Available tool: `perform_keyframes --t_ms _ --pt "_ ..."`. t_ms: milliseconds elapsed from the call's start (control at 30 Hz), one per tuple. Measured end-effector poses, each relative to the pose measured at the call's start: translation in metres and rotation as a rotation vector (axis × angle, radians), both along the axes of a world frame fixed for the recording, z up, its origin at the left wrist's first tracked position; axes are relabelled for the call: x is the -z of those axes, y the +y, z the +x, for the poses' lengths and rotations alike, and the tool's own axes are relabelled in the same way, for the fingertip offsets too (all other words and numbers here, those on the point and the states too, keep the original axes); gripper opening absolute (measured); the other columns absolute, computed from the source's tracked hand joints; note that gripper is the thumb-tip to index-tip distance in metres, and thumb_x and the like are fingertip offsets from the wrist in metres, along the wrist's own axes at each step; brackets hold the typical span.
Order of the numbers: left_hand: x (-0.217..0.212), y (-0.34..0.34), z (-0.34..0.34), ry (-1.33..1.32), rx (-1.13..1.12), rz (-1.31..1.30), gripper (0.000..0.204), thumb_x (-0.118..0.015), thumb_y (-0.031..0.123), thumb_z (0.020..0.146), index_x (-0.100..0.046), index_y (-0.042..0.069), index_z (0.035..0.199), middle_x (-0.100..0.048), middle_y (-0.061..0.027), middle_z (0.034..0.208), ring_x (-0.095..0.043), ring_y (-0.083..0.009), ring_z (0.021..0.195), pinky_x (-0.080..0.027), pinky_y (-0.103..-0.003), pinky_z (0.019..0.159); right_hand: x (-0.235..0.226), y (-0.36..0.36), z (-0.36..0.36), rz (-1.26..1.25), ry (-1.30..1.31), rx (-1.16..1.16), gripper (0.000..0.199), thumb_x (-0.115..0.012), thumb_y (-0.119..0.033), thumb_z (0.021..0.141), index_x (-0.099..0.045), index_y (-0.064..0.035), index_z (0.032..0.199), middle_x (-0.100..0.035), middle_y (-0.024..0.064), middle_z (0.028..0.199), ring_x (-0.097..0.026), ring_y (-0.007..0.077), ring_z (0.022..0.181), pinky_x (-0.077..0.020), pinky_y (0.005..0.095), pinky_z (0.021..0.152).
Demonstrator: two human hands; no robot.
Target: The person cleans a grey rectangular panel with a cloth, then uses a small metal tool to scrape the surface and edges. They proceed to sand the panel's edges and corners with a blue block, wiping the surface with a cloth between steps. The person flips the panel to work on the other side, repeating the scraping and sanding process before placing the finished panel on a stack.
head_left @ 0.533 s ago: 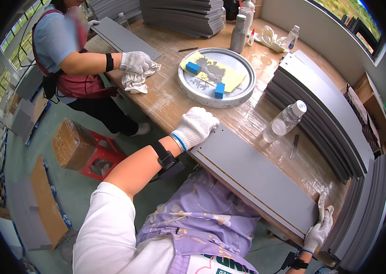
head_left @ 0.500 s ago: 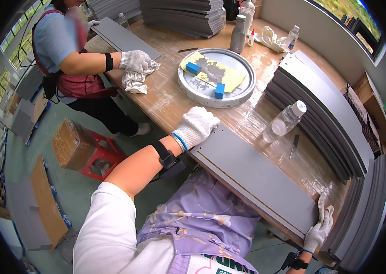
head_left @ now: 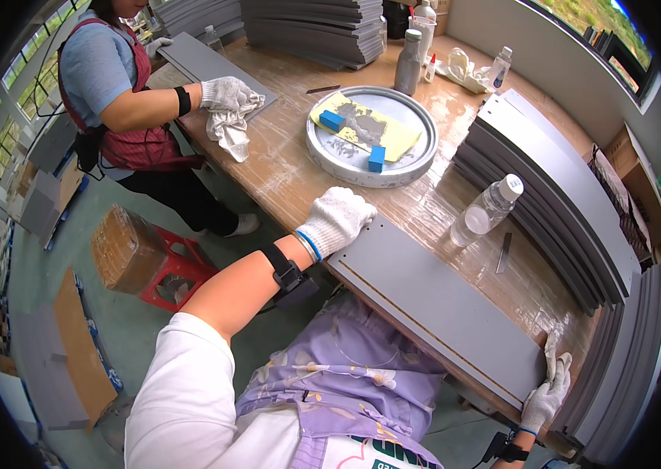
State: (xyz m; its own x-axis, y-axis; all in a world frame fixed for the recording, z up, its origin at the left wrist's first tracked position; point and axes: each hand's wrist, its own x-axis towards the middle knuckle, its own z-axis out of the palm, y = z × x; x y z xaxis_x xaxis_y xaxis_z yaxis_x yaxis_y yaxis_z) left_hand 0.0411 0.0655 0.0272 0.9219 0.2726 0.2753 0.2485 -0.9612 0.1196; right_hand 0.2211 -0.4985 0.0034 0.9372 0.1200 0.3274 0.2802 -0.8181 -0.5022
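Note:
A long grey board with a narrow groove along its near side lies at the table's front edge. My left hand, in a white knitted glove, is closed around the board's left end. At the opposite end, my gloved right hand presses against the short edge. A crumpled strip of white cloth pokes out past its fingertips; the rest is hidden under the hand. Behind the board stands a clear bottle with a white cap, and a thin metal blade lies beside it.
A round lid carries a yellow sheet with grey paste and two blue blocks. Grey boards are stacked at right and at the back. Across the left corner, a co-worker's gloved hand holds a cloth on another board. A red stool stands left.
The co-worker's hand and cloth have shifted slightly up and left along their board. My two hands and the grey board stay practically where they were.

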Motion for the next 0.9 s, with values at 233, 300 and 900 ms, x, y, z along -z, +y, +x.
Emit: perform_keyframes --t_ms 233,300,900 --pt "0.001 0.001 -0.010 0.044 0.005 -0.009 0.012 -0.063 0.022 0.086 -0.071 0.019 0.094 -0.067 -0.0067 0.080 -0.064 -0.0299 0.084 -0.052 -0.044 0.074 0.005 -0.005 0.004 0.014 0.001 -0.010 0.061 -0.041 0.016 0.081 -0.058 -0.0044 0.136 -0.046 0.0137 0.146 -0.043 0.0280 0.137 -0.0300 0.0379 0.117" --pt "0.003 0.001 -0.013 0.032 0.012 -0.007 0.012 -0.063 0.022 0.086 -0.071 0.019 0.095 -0.067 -0.0069 0.079 -0.063 -0.0300 0.084 -0.052 -0.044 0.074 0.010 -0.010 0.006 -0.016 -0.030 -0.009 0.061 -0.043 0.014 0.082 -0.058 -0.0075 0.137 -0.048 0.0125 0.146 -0.045 0.0285 0.136 -0.0309 0.0364 0.116" --pt "-0.001 0.000 -0.025 -0.024 0.044 -0.024 0.013 -0.066 0.023 0.085 -0.071 0.017 0.096 -0.066 -0.0081 0.077 -0.064 -0.0306 0.081 -0.052 -0.044 0.070 0.002 -0.003 0.002 -0.037 -0.026 -0.008 0.061 -0.044 0.015 0.082 -0.059 -0.0066 0.137 -0.046 0.0137 0.147 -0.043 0.0283 0.137 -0.0299 0.0379 0.117"
